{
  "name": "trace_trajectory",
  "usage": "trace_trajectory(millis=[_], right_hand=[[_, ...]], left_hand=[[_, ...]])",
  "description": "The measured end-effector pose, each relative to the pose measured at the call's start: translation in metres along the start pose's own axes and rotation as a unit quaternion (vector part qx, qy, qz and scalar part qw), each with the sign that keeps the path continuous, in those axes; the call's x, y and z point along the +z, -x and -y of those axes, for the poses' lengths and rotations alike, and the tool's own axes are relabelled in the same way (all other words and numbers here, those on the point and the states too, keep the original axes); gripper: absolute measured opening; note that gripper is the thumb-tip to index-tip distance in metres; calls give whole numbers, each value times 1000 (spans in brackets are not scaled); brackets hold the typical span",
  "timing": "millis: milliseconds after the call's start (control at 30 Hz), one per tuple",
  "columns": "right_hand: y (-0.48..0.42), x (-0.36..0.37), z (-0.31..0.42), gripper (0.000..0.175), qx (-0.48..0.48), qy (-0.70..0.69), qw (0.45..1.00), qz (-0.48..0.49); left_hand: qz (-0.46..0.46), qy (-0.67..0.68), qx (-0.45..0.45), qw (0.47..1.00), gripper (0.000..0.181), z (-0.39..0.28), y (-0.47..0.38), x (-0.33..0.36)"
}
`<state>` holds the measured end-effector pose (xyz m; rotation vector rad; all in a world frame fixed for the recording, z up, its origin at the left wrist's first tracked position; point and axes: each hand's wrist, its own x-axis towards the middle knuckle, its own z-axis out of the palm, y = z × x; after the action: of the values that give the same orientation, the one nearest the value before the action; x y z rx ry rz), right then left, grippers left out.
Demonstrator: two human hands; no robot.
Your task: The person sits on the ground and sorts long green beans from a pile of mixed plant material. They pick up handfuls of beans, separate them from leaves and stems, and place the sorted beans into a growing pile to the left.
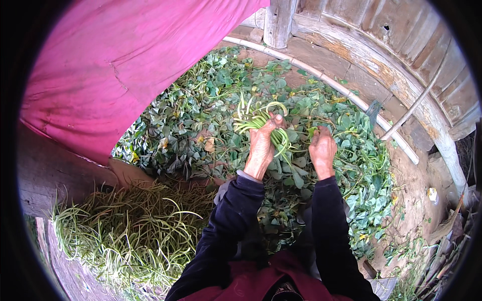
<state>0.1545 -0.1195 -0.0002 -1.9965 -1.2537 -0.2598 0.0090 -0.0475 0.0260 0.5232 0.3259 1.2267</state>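
My left hand [262, 141] is closed around a bunch of green leaf stalks [254, 122], whose cut or snapped ends fan out to the left and curl down on the right. To its right, my right hand [322, 148] pinches a small green leaf [311, 131] at the end of a thin stalk that runs towards the bunch. Both hands are above a broad layer of green leafy vines [233, 139] on the ground, with some yellow leaves among them. A large heap of long, thin stalks [139, 233] lies at the lower left.
A pink cloth [109, 71] hangs at the upper left. A pale pole [320, 75] curves along the far edge of the vines, before a wooden plank wall [406, 30]. A thin stick [418, 99] leans there. Dry sticks [444, 252] lie at the lower right.
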Motion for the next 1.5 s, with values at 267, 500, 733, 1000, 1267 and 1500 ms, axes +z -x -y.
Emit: trace_trajectory(millis=[267, 500, 733, 1000, 1267, 1500], right_hand=[[-15, -42, -9, 39, -54, -84, 993, -69], [8, -34, 49, 55, -244, -186, 945, 115], [8, -32, 41, 28, -251, -202, 947, 11], [-4, -36, 16, 12, -20, -408, 900, 155], [6, -35, 31, 22, 16, -512, 797, 321], [6, -32, 33, 15, 5, -395, 856, 334]], left_hand=[[56, 94, -29, 994, 19, -24, -17, -22], [153, 81, -77, 982, 19, -11, -11, -16], [88, 33, -53, 994, 19, -14, -16, -21], [66, 122, -25, 990, 17, -23, -17, -24], [42, 110, -17, 993, 26, -16, -18, -27], [27, 91, -19, 995, 28, -18, -15, -22]])
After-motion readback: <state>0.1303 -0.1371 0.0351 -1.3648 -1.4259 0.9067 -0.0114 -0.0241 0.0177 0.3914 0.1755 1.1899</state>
